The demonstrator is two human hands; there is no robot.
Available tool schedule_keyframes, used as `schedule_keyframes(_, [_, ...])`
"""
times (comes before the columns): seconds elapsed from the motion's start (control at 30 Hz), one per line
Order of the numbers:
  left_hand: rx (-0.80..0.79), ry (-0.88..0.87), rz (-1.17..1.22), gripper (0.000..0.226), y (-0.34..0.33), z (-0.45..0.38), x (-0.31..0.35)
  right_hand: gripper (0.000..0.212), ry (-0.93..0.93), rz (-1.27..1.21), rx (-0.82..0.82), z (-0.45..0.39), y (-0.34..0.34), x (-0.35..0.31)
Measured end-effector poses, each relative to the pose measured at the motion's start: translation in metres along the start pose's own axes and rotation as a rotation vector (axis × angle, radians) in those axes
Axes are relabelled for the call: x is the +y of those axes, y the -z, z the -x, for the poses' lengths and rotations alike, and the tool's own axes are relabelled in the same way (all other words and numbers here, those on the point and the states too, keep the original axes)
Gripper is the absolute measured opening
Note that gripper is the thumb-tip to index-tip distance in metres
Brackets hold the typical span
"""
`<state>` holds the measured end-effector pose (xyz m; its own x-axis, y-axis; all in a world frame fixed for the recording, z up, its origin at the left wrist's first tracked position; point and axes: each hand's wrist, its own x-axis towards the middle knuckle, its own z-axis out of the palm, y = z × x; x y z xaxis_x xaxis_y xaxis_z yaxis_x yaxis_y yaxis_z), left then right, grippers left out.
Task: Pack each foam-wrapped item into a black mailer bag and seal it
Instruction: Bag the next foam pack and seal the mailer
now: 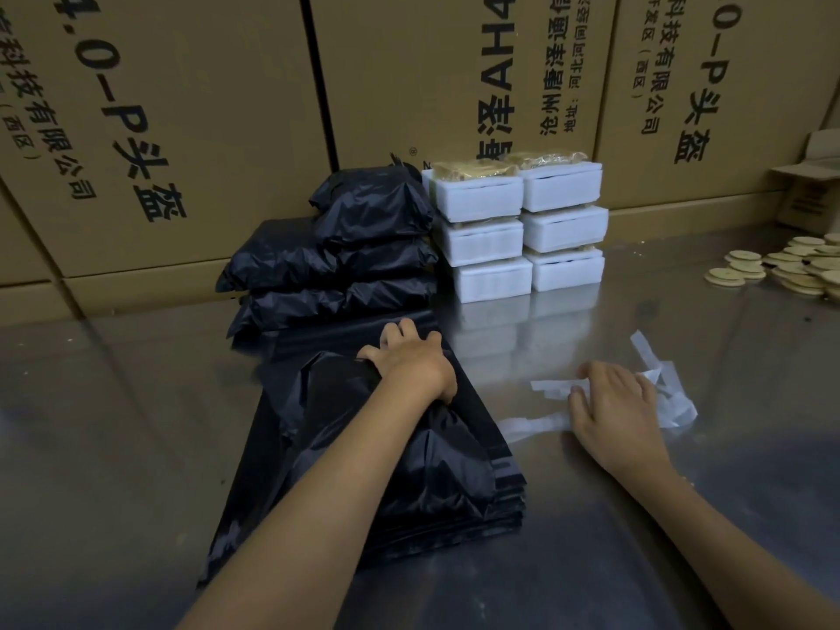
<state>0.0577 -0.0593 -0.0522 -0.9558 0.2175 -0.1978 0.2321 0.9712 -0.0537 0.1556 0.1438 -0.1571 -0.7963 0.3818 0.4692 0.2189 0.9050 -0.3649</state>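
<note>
Left hand point(411, 361) grips a filled black mailer bag point(363, 447), right hand point(609, 402) rests flat on peeled seal strips point(668, 393) — several sealed bags point(345, 261) stacked beyond, six foam-wrapped items point(518, 229) unpacked.

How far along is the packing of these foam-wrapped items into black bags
Done: about four filled black mailer bags are stacked against the cardboard boxes. In hand: the left hand grips another filled black bag lying on a pile of flat black bags, while the right hand rests on peeled white paper strips. Left: six white foam-wrapped items stand unpacked in two stacks.
</note>
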Motion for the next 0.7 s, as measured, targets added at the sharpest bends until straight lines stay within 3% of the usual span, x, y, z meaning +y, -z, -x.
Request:
schedule_keyframes(0.1, [0.120,-0.014,0.052,0.046,-0.006,-0.004,-0.005,0.034,-0.025,0.039,0.027,0.003,0.000,-0.002])
schedule_keyframes(0.23, [0.200,-0.111,0.390,0.040,-0.006,-0.005,-0.036,0.054,0.009,0.020,0.044,0.005,0.004,-0.007])
schedule_keyframes(0.33, [0.285,-0.183,0.653,0.034,-0.011,0.001,-0.074,0.053,0.069,0.024,0.094,0.008,0.009,-0.010])
schedule_keyframes(0.43, [0.385,-0.151,0.589,0.038,-0.027,0.009,-0.109,0.048,0.134,0.008,0.130,0.021,0.012,-0.018])
schedule_keyframes(0.5, [0.361,-0.107,0.695,0.042,-0.038,0.014,-0.129,0.040,0.166,-0.040,0.128,0.033,0.012,-0.029])
schedule_keyframes(0.6, [0.371,-0.093,0.898,0.040,-0.051,0.023,-0.149,0.033,0.134,-0.207,0.069,0.044,0.012,-0.057])
schedule_keyframes(0.7, [0.428,-0.205,0.935,0.037,-0.057,0.032,-0.155,0.034,0.116,-0.408,-0.077,0.037,0.019,-0.096])
